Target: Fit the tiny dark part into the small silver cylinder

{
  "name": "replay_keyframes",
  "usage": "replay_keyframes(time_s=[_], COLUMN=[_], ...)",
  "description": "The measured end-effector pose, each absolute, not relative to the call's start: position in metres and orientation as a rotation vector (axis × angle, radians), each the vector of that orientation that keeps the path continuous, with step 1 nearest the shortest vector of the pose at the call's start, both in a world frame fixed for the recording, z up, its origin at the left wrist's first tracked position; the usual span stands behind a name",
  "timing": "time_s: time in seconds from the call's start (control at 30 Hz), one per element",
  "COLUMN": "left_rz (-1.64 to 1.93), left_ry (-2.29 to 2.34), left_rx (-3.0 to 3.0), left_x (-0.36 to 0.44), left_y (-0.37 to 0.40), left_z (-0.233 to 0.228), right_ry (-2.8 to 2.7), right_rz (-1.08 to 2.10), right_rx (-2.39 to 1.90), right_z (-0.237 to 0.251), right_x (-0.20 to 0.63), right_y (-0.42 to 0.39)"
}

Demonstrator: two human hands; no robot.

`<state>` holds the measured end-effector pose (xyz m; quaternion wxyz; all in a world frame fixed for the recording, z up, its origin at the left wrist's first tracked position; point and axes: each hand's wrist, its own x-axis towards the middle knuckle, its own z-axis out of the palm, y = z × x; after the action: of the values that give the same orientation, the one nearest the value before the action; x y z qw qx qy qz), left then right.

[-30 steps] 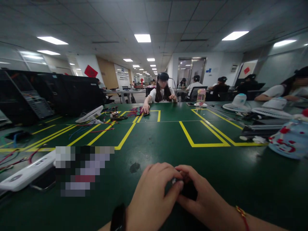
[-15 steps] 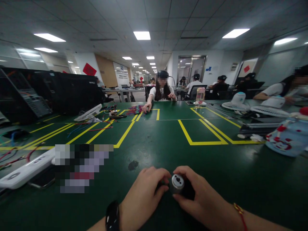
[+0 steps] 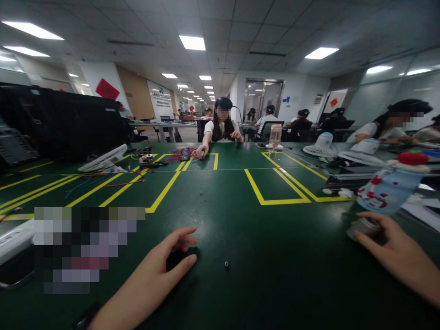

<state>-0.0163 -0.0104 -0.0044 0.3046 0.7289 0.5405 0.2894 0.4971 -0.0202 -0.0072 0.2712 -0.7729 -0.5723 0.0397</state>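
My left hand (image 3: pixel 156 270) rests low on the green table (image 3: pixel 240 215), its thumb and fingers closed around a small black part (image 3: pixel 178 257). My right hand (image 3: pixel 395 250) is far out to the right, gripping a small silver cylindrical part (image 3: pixel 360 227) just in front of a blue cup with red marks (image 3: pixel 385 190). A tiny dark piece (image 3: pixel 226 264) lies loose on the table between my hands.
Yellow tape lines (image 3: pixel 275 188) mark boxes on the table. A white power strip (image 3: pixel 10 238) lies at the left, small fans (image 3: pixel 103 159) and coloured wires (image 3: pixel 182 155) further back. A person (image 3: pixel 222 126) sits opposite; other people sit at the right.
My hands, together on the silver-capped part before, have separated. The right hand carried the silver part off to the right; the left stayed on the black piece. The view turned right.
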Motion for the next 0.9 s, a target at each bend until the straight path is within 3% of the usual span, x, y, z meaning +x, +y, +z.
replay_keyframes(time_s=[0.1,0.27,0.33,0.47,0.57,0.73,0.9], left_rz=[0.764,0.784,0.784,0.769,0.766,0.738,0.727], left_ry=[1.428,1.468,1.472,1.473,1.455,1.459,1.489], left_rx=[1.921,1.947,1.961,1.965,1.979,1.988,1.987], left_x=[-0.013,-0.008,-0.008,-0.010,-0.012,-0.011,-0.006], left_y=[-0.010,-0.010,-0.009,-0.009,-0.011,-0.013,-0.011], left_z=[-0.006,-0.007,-0.008,-0.011,-0.011,-0.009,-0.010], right_ry=[-1.614,-1.800,-2.110,-2.427,-2.428,-2.319,-2.000], right_rz=[0.020,-0.650,-0.465,0.350,0.498,0.356,-0.368], right_rx=[-2.116,-1.854,-1.552,-1.193,-1.095,-1.247,-1.827], right_z=[-0.009,0.001,0.007,0.009,0.004,0.019,0.044], right_x=[0.499,0.434,0.382,0.273,0.230,0.293,0.456], right_y=[-0.017,-0.020,-0.025,-0.025,-0.016,-0.005,-0.002])
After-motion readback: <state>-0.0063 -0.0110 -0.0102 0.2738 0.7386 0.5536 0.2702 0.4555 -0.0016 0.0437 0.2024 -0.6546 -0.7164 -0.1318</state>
